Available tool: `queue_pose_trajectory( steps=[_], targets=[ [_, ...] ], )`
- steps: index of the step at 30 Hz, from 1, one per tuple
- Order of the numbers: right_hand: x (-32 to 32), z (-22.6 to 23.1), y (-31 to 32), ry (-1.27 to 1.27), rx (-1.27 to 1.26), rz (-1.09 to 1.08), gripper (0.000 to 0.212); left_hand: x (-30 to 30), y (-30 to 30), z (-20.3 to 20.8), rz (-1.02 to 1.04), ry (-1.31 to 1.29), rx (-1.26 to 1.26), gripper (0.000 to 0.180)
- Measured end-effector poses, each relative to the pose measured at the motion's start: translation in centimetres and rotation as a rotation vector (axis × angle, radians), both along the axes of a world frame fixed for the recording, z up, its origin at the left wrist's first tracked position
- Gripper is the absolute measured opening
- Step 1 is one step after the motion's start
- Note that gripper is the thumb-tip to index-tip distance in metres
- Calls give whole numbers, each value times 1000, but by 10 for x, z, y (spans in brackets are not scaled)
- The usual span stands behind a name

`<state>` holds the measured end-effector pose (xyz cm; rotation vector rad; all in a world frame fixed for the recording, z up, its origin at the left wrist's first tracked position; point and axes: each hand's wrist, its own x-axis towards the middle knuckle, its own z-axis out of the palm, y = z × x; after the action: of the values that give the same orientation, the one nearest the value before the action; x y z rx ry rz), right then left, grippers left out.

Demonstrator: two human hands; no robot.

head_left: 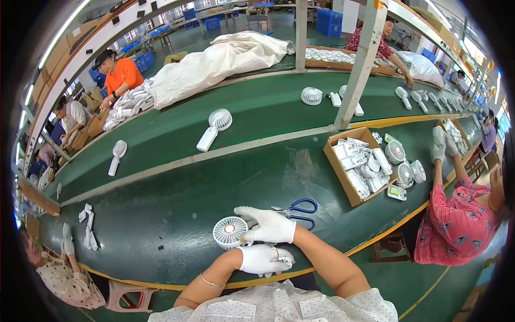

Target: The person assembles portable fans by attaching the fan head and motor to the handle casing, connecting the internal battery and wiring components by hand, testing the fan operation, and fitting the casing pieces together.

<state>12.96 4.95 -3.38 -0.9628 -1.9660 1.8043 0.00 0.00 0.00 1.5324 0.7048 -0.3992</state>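
Factory hall, long green conveyor belt [177,209] running across view w/ a pale divider strip [214,153] down its length; metal uprights [362,64] stand along the far side.

Wearer's position, near edge of belt:
- Left hand [264,258], white glove, curled shut around a small item at the belt edge; item mostly hidden by the glove, can't tell what it is.
- Right hand [268,225], white glove, fingers part-spread and laid flat-ish over the side of a white handheld fan head [229,232], touching it. Not a full grasp as far as visible.
- Fan head lies grille-up on the belt, just left of the right hand, directly above the left hand.
- Blue-handled scissors [298,210] lie on belt just beyond the right hand, touching or nearly so; can't tell which.

Surroundings:
- Cardboard box [338,166] of white fan parts to the right, w/ several loose fan heads [405,172] beside it.
- Complete white fans [213,129] lie on the far lane.
- Large white sack [225,59] on far side.
- Co-worker in a pink patterned top [456,225] at right, gloved hands raised over belt.
- Person in an orange top [120,75] at far left, others seated further along.
- Blue crates [328,21] in background.
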Motion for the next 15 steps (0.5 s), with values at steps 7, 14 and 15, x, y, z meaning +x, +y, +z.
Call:
queue_pose_trajectory(
  steps=[7, 14, 15],
  targets=[
    [-2, 11, -8, -33, 119, 2, 95, 0, -11, -4, -82, -35, 23, 46],
    [-4, -8, -3, 12, 80, -42, 90, -5, -13, -11, -132, -120, -75, 42],
    [-5, -5, -3, -18, 151, -8, 89, -6, -13, -14, -124, -125, -75, 42]
  ],
)
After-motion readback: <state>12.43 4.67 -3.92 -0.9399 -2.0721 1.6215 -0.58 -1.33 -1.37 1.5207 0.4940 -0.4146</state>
